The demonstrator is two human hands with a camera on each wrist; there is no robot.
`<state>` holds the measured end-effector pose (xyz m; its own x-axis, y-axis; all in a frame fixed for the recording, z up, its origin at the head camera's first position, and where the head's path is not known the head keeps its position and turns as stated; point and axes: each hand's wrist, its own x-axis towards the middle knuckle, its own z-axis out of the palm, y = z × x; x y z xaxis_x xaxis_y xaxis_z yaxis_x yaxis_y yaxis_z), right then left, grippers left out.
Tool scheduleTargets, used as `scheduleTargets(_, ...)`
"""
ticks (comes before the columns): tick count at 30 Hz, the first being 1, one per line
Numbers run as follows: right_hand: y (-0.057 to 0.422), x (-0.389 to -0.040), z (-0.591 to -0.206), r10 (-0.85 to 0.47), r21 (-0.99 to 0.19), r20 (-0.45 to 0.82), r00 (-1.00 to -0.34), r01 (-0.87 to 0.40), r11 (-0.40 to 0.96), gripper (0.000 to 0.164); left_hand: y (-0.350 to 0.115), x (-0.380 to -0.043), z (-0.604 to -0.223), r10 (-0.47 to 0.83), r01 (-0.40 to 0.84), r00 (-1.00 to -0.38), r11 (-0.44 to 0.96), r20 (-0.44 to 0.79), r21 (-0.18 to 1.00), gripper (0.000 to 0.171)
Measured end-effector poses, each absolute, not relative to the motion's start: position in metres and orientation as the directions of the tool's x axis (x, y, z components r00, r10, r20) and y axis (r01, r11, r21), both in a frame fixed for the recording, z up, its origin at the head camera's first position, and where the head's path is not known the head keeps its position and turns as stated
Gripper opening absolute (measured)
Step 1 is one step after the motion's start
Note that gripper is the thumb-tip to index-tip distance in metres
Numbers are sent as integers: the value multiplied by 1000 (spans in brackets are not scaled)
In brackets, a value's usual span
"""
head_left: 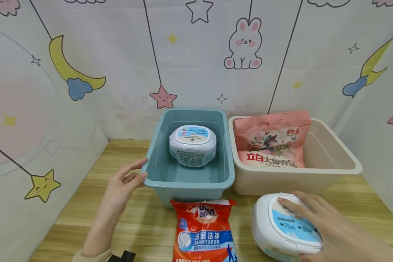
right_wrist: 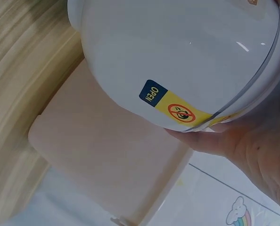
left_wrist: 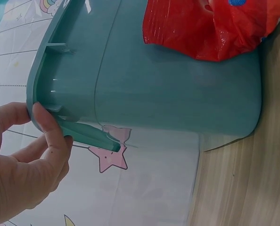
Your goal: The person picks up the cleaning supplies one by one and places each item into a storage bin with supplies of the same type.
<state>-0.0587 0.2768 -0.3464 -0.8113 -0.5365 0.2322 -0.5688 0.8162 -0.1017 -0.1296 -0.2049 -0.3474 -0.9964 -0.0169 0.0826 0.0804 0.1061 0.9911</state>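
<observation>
- Head view shows the left hand (head_left: 127,183) with its thumb and fingers pinched on the left rim of the blue-green bin (head_left: 190,186), maybe so the bin does not slide.
- The right hand (head_left: 329,223) is clamped on a white tub (head_left: 286,231), fingers over the lid and thumb at the near side. The tub is wide and smooth, so a big, spread grip likely holds it best.
- That tub is in front of the beige bin (head_left: 298,182). I can't tell if it touches the table (head_left: 144,229).
- A second white tub (head_left: 192,147) sits upright inside the blue-green bin, where walls can stop it sliding away.
- A pink bag (head_left: 272,140) leans in the beige bin; soft bags likely need a wall.
- A red bag (head_left: 203,231) is just in front of the blue-green bin.
</observation>
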Motion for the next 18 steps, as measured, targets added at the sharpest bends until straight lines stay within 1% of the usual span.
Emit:
scheduleTargets(6,273,-58,-339,-539,-112,218,-814,-569,815,110,-205,-129,-348,-15,79,-997,107,82,991,49)
scheduleTargets(11,271,-56,-334,-528,-59,245,-814,-556,829,107,-205,-128,-347,-13,76,-997,106,78,991,49)
scheduleTargets(13,270,-56,-332,-527,-47,256,-810,-555,830,108,-205,-128,-347,-12,73,-997,105,75,992,49)
scheduleTargets(18,270,-58,-326,-535,-34,244,-809,-558,829,108,-204,-128,-347,-11,71,-997,104,72,992,50)
